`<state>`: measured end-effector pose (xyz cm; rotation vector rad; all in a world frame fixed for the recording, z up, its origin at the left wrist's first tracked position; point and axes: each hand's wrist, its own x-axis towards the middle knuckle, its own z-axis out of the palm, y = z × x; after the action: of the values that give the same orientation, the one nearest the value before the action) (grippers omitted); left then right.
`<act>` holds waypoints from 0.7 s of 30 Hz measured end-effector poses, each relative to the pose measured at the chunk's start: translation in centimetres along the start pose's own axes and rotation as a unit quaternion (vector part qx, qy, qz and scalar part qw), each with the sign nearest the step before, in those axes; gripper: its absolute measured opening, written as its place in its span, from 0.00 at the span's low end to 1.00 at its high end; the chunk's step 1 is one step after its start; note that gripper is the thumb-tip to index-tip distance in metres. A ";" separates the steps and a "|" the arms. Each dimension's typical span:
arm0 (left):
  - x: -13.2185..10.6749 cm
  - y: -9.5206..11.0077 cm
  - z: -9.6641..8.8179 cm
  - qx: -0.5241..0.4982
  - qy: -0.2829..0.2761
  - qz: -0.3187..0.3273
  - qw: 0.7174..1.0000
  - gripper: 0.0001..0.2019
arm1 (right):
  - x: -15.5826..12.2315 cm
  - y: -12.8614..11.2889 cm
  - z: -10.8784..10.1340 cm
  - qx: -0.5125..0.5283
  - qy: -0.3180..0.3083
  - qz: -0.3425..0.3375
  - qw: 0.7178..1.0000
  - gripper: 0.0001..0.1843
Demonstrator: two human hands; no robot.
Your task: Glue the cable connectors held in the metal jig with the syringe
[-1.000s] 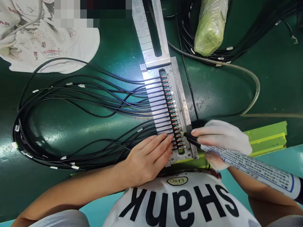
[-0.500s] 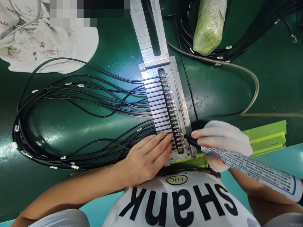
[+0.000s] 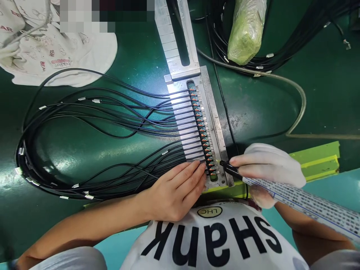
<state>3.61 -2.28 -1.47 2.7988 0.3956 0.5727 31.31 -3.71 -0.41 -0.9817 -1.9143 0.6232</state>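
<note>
Black cables (image 3: 29, 165) lie coiled at left, running right into a metal fixture (image 3: 215, 123). Over its near end rests the bare left hand (image 3: 180, 187), fingers pressed together, thumb hidden; whether it pinches a cable cannot be told. Connectors (image 3: 203, 129) line the fixture's slot; the step in hand looks like tip work on the nearer ones. At right, the gloved right hand (image 3: 270, 165) pinches a pen-like tool (image 3: 303, 202), tip just beside them. The next move seems to need fine tip alignment.

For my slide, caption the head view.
Gloved right hand holds a pen-like tool beside a metal fixture; left hand on cables.
</note>
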 end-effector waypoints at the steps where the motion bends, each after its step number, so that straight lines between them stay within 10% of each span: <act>1: -0.1 0.0 0.0 0.000 -0.007 0.000 1.000 0.16 | 0.0 0.0 0.1 -0.005 0.002 0.002 1.000 0.12; 21: 0.2 0.0 0.4 -0.027 0.012 -0.048 0.998 0.10 | 0.3 -0.2 0.7 -0.007 0.011 0.014 1.000 0.09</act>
<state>3.92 -2.30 -1.73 2.7061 0.5095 0.5871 30.55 -3.61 -0.41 -1.0227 -1.8905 0.6127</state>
